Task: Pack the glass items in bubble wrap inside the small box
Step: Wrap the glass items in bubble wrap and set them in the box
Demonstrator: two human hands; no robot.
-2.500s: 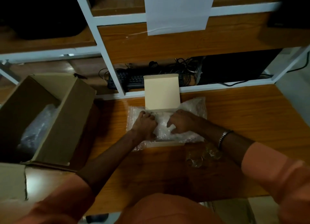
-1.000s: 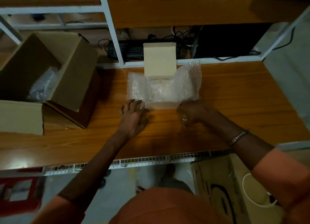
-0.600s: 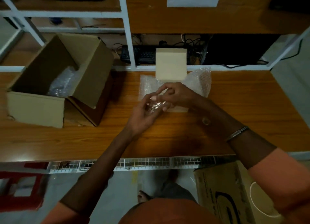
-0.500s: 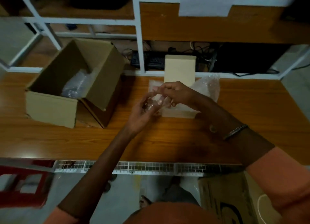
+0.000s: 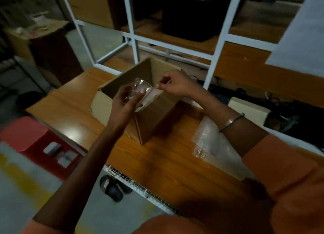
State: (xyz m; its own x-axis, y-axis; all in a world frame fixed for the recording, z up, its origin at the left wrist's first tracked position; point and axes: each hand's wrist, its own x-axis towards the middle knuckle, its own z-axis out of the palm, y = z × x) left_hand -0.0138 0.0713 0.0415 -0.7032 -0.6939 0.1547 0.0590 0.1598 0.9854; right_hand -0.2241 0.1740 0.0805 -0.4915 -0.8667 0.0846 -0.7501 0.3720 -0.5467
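Head cam has the left hand (image 5: 126, 100) gripping a bare glass (image 5: 140, 88) over the big box (image 5: 138, 93), right hand (image 5: 175, 84) pinching something at its rim, bubble wrap (image 5: 210, 142) sitting on the tabletop (image 5: 166, 163), so wrapping and boxing look undone.

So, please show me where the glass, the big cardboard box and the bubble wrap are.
glass (image 5: 140, 89): head view, its clear side wall.
big cardboard box (image 5: 154, 118): head view, near outer wall.
bubble wrap (image 5: 208, 142): head view, middle of the sheet.
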